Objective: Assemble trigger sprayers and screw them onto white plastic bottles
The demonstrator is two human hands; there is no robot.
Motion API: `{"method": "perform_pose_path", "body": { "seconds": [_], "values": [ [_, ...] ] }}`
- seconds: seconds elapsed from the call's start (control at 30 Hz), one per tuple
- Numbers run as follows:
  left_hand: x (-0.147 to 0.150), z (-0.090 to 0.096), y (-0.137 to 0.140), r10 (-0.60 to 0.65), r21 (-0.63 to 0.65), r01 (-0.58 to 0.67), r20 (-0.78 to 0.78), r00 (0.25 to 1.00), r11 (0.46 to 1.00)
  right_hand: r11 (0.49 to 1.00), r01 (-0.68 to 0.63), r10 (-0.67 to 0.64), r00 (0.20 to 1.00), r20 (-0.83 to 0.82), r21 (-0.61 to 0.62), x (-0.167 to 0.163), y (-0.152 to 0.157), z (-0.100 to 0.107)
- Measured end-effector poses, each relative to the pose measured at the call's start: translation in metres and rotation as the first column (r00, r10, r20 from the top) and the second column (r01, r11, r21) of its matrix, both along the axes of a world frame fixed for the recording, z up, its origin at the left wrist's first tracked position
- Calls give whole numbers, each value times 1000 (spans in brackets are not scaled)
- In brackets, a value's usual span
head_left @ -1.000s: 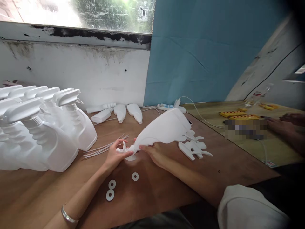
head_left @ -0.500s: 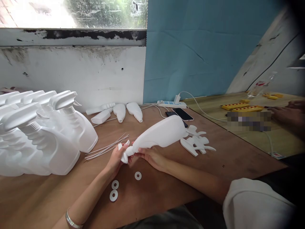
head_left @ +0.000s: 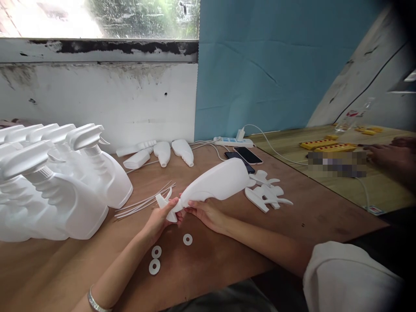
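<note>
A white spray bottle lies tilted in the air over the brown table, its base up to the right and its neck low on the left. My left hand is closed around the white trigger sprayer head at the neck. My right hand grips the bottle close to its neck, thumb on top. Three white ring washers, one of them a lone washer, lie on the table below my hands. Several thin white tubes rest just left of the sprayer head.
Several assembled spray bottles stand in rows at the left. Along the wall lie loose white bottles and a power strip. Phones and sprayer heads are to the right. A co-worker's hand works beside yellow pieces.
My left hand has turned the sprayer head about the neck, so its trigger now points more upward and left. My right hand and the bottle have barely moved.
</note>
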State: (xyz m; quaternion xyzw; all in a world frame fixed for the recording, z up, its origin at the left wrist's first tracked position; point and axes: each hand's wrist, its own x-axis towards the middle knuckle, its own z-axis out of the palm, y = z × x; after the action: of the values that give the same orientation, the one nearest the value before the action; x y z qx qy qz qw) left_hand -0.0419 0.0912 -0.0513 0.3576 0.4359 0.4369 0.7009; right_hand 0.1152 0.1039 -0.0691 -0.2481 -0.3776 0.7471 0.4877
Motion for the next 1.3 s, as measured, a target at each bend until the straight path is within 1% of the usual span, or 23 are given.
{"method": "perform_pose_path", "body": {
  "seconds": [0.13,0.2,0.27,0.33,0.4,0.47,0.53,0.57,0.63,0.73,0.8,0.9,0.97,1.0,1.07,1.13,1.2,1.23,1.3],
  "values": [
    [1,5,-4,39,111,-37,-11,999,993,1000,-6,6,1000,-4,-15,-1,1,0],
    [2,7,-5,53,134,-51,-17,998,990,1000,4,-4,1000,-10,-15,-1,1,2],
    [2,6,-4,47,99,-42,-47,998,994,1000,13,-13,1000,-7,-15,-1,0,3],
    [1,4,-3,16,49,-10,-120,993,999,1000,21,-21,1000,2,-19,0,-1,4],
    [-1,2,-1,-14,42,23,-192,981,999,1000,20,-20,1000,7,-19,0,-1,4],
    [-4,2,0,-1,124,30,-227,974,992,1000,13,-13,1000,4,-16,0,-2,4],
    [-5,3,0,38,252,24,-237,971,968,1000,12,-12,1000,3,-18,0,-1,4],
    [-5,4,0,51,293,22,-240,970,956,1000,15,-15,1000,4,-20,0,-1,3],
    [-4,8,-2,55,299,27,-263,963,954,1000,17,-17,1000,5,-22,0,0,3],
    [-3,13,-5,18,223,65,-352,936,973,1000,5,-5,1000,5,-9,0,0,2],
    [-4,13,-5,5,221,97,-421,907,970,1000,5,-5,1000,6,-1,0,-1,2],
    [-6,9,-2,37,330,136,-468,883,934,1000,11,-11,1000,7,-7,0,0,1],
    [-7,6,0,90,410,127,-470,878,903,1000,18,-18,1000,8,-11,0,0,1],
    [-7,5,1,103,425,119,-462,881,897,1000,18,-18,1000,7,-8,0,0,1],
    [-6,5,0,71,393,122,-443,894,912,1000,14,-14,1000,3,1,0,0,1],
    [-5,7,-2,1,310,152,-441,897,938,1000,4,-4,1000,3,10,0,0,1],
    [-5,8,-4,-29,253,162,-461,887,954,1000,3,-4,1000,9,15,0,0,0],
    [-5,8,-5,-19,260,164,-483,876,952,1000,6,-6,1000,11,17,0,0,0],
    [-5,7,-5,45,341,182,-561,827,922,1000,16,-16,1000,10,15,0,0,-1]
  ]
}}
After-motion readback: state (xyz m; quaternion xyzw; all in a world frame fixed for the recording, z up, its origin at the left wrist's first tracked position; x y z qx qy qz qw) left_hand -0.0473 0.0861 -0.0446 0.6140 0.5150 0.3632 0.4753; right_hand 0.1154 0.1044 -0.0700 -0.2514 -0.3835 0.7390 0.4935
